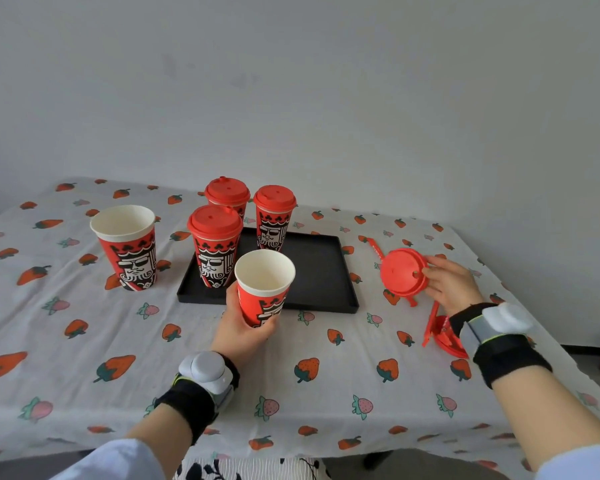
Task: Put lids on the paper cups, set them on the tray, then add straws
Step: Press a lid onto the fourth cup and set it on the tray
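My left hand (pixel 243 329) grips an open red paper cup (pixel 264 289), held tilted just in front of the black tray (pixel 321 271). My right hand (pixel 452 284) holds a red lid (pixel 400 271) on edge above the table at the right. Three lidded cups stand together: one at the front left of the tray (pixel 214 247), one at its back (pixel 273 218), and one behind them (pixel 227 195) whose base is hidden. Another open cup (pixel 127 247) stands on the cloth left of the tray. Red straws (pixel 430 323) lie under my right hand.
Another red lid (pixel 449 337) lies by my right wrist. A wrapped red straw (pixel 374 249) lies behind the held lid. The strawberry-print cloth (pixel 84 341) covers the table, which ends at a grey wall behind. Both wrists wear black bands with grey devices.
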`<state>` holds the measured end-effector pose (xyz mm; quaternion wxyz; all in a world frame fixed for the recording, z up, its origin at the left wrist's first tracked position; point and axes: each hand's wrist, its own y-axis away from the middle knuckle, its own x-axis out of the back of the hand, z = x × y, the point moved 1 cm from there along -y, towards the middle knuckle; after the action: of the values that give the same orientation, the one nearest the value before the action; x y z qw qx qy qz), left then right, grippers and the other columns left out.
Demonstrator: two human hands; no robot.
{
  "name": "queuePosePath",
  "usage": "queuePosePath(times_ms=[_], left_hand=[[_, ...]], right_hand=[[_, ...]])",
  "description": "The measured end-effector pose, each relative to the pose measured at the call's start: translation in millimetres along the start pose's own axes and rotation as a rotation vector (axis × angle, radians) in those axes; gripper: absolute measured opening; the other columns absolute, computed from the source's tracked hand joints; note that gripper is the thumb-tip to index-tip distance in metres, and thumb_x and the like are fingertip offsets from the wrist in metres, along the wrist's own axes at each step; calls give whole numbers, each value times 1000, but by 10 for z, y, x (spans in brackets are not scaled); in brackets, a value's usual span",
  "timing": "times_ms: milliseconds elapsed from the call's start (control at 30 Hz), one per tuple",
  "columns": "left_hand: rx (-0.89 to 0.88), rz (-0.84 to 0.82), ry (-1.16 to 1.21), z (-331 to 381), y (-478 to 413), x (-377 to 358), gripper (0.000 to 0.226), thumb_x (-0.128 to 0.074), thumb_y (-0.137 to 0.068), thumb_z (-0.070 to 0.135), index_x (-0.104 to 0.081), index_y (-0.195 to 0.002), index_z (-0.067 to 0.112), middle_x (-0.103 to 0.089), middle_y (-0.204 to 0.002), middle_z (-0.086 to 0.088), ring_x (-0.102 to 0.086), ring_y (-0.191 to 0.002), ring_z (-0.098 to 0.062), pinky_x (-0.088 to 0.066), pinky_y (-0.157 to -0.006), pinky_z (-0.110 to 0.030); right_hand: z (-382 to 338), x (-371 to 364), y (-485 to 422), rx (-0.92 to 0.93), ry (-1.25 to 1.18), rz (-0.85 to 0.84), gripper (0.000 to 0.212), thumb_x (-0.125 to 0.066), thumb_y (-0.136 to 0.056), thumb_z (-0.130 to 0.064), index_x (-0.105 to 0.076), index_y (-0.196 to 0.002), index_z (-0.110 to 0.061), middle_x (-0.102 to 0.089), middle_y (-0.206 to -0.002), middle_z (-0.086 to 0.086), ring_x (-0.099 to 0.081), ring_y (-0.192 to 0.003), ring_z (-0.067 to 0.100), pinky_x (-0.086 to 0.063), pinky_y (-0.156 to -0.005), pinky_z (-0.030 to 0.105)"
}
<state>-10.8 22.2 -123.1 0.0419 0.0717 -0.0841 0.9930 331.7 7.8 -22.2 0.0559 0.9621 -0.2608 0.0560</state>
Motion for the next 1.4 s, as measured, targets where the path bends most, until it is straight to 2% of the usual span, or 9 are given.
queuePosePath(times_ms=[100, 200, 333, 467, 633, 767, 1000, 1100, 1400], left_hand=[[-7, -16, 11, 19, 10, 21, 84, -75, -73, 11, -23, -135, 32, -51, -119, 8, -54, -106, -1, -49, -84, -21], [-8, -15, 17, 31, 19, 14, 81, -74, -73, 8, -25, -136, 25, -53, -122, 1, -57, -107, -10, -52, -87, -31], [-15, -21, 33, 54, 28, 7, 82, -75, -72, 9, -25, -136, 23, -53, -122, -3, -57, -108, -17, -53, -89, -39], [-11, -30, 31, 55, 21, 14, 84, -71, -64, 24, -24, -135, 26, -55, -117, 2, -59, -106, -12, -53, -86, -32], [-23, -30, 34, 8, -9, 16, 80, -75, -72, 16, -23, -130, 34, -58, -112, 6, -62, -100, -5, -54, -79, -22], [-36, -48, 55, -18, -37, 19, 84, -75, -72, 16, -21, -136, 25, -55, -114, 10, -59, -101, 7, -51, -79, -14], [-51, -50, 50, -59, -63, 16, 86, -76, -71, 22, -20, -136, 28, -53, -115, 14, -55, -103, 11, -46, -79, -5], [-53, -61, 45, -58, -74, 11, 86, -75, -70, 26, -19, -135, 31, -53, -118, 11, -55, -106, 8, -46, -81, -6], [-75, -46, 38, -81, -80, 11, 81, -72, -64, 39, -17, -122, 52, -56, -119, 8, -58, -106, 3, -48, -82, -11]], right_hand=[[-193, -245, 198, -124, -344, -233, 34, -31, -93, 2, -52, -119, -3, -62, -101, 12, -61, -91, 19, -58, -65, 28], [-319, -543, 377, -192, -417, -347, 37, -25, -93, -5, -54, -116, -4, -59, -110, 16, -56, -101, 24, -51, -82, 36], [-469, -1010, 604, -199, -313, -504, 32, -34, -98, -25, -64, -95, -12, -67, -88, 5, -63, -83, 15, -49, -76, 33], [-570, -1427, 745, -193, -260, -641, 26, -51, -91, -17, -60, -113, -6, -67, -99, 9, -64, -91, 21, -53, -78, 34], [-540, -1815, 803, -102, -64, -537, 39, -62, -85, -18, -56, -120, -1, -62, -118, 19, -59, -109, 31, -50, -92, 42], [-453, -1937, 802, -18, 67, -437, 30, -69, -80, -27, -65, -105, -10, -67, -110, 14, -61, -104, 28, -48, -96, 42], [-421, -2066, 830, 109, 66, -385, 14, -69, -80, -29, -67, -93, -23, -70, -100, 4, -64, -90, 14, -52, -73, 27], [-422, -2097, 825, 74, 42, -393, 8, -67, -81, -28, -68, -88, -24, -71, -92, 1, -65, -85, 12, -51, -68, 24], [-367, -2108, 789, -56, -5, -447, 18, -66, -83, -20, -70, -96, -9, -70, -95, 10, -65, -89, 22, -50, -87, 37]])
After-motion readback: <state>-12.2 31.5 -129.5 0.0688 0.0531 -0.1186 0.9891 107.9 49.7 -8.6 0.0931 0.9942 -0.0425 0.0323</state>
